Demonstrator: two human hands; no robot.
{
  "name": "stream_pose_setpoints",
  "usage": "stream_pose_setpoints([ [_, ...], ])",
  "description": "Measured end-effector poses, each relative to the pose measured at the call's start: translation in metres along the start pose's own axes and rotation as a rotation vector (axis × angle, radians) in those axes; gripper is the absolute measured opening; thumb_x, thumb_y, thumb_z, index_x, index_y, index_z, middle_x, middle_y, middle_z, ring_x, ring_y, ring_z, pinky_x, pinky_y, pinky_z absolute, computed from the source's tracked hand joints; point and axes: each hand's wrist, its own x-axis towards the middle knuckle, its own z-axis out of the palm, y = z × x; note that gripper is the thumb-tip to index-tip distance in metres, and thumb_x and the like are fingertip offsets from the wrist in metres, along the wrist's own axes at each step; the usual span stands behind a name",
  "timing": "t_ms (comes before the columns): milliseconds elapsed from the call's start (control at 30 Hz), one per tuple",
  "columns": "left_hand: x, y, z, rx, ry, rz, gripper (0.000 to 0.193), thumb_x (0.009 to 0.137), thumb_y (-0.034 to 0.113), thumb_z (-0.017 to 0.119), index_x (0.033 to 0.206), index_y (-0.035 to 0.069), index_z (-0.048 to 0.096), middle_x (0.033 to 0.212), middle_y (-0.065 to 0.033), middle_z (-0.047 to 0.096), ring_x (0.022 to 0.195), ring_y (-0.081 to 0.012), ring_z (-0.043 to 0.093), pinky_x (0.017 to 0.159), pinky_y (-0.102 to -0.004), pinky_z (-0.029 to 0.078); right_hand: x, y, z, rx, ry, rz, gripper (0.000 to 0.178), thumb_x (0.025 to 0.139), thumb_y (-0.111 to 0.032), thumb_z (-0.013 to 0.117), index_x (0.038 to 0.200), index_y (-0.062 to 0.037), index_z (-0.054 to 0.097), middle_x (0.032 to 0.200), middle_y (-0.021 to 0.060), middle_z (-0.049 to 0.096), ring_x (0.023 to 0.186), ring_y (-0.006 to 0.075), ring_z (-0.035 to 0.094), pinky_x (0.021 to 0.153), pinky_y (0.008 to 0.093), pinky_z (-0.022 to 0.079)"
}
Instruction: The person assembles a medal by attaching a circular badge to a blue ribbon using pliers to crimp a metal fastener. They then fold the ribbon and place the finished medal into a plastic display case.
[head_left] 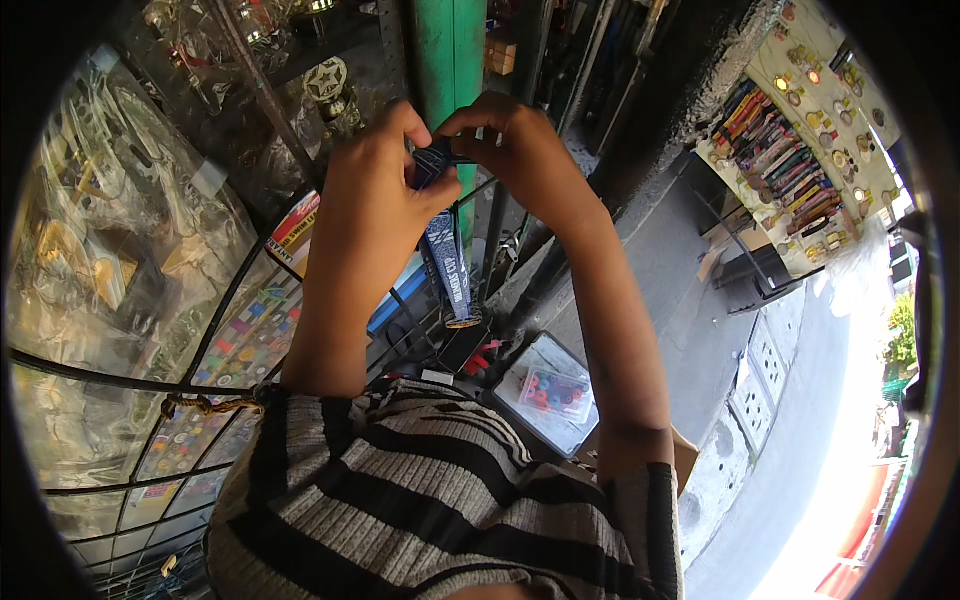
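Note:
A blue ribbon (pixel 448 262) with white print hangs down in front of me, with a round, gold-edged piece (pixel 463 322) at its lower end. Its upper part is folded between the fingers of my left hand (pixel 372 180), closed with the thumb pressing from below. My right hand (pixel 515 150) is closed in a pinch at the dark top of the ribbon, close to the left fingertips. Exactly what the right fingertips grip is partly hidden. Both hands are raised before a green post (pixel 447 55).
Black wire grid (pixel 120 376) and clear plastic wrapping (pixel 90 220) fill the left, with trophies (pixel 328 85) behind. Below the hands, a tray (pixel 548 350) bears a clear box (pixel 556 393) of red and blue pieces. Far right, a table (pixel 765 75) displays medals and ribbons.

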Motion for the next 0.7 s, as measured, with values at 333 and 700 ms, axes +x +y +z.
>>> stream_pose_setpoints([
  [333, -0.033, -0.015, -0.013, 0.117, 0.088, 0.143, 0.026, 0.082, 0.002, 0.076, 0.096, 0.0, 0.054, 0.082, -0.015, 0.062, 0.067, -0.0278, 0.063, 0.059, -0.0377, 0.047, 0.026, -0.018, 0.028, 0.136, -0.093, -0.127, 0.016, 0.09, -0.004, 0.069, 0.104, -0.0029, 0.075, 0.096, 0.01, 0.073, 0.09, 0.0179, 0.071, 0.08, 0.032, 0.054],
  [700, -0.058, 0.009, -0.043, 0.202, -0.076, -0.108, 0.023, 0.094, 0.023, 0.072, 0.09, 0.001, 0.067, 0.059, -0.0098, 0.064, 0.053, -0.0245, 0.068, 0.05, -0.0333, 0.047, 0.037, -0.007, 0.042, 0.264, -0.231, 0.042, 0.015, 0.089, -0.006, 0.071, 0.102, -0.0014, 0.077, 0.084, 0.0081, 0.075, 0.072, 0.0142, 0.07, 0.067, 0.0277, 0.057],
])
